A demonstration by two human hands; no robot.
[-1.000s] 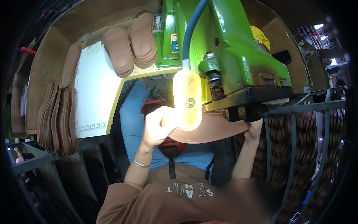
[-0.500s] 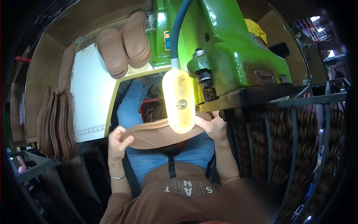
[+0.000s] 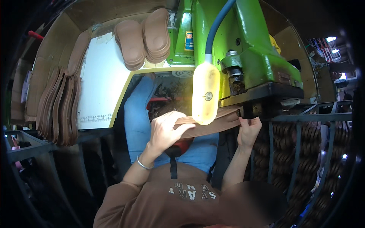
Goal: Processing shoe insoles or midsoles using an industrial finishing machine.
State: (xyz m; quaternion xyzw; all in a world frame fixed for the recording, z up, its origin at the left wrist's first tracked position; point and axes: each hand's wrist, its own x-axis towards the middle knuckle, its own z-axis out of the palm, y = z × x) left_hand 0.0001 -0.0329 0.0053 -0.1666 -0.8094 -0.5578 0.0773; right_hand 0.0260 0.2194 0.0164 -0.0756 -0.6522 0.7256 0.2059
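Insole piece: a flat tan insole (image 3: 207,127) is held level under the head of the green machine (image 3: 251,57), its right end at the dark foot of the machine, its middle hidden behind the yellow lamp (image 3: 205,93).
Left hand: the left hand (image 3: 167,131) is closed over the left end of the insole, fingers on top, thumb below as far as I can see.
Right hand: the right hand (image 3: 249,131) grips the right end, fingertips just beside the dark foot.
Main risk: I judge the right fingertips are the danger, because they are very near the working part; a small push forward could bring them under it.
Second risk: the lamp covers the middle of the piece, so the person may misjudge the line and feed it crooked.
Third risk: if one hand pulls harder, the thin piece could bend or slip out of the foot.
Around: stacked insoles (image 3: 146,38) lie on top near the machine, more insoles (image 3: 57,106) stand at the left beside a white board (image 3: 100,83), and dark coiled stacks (image 3: 304,152) fill the wire rack at the right.
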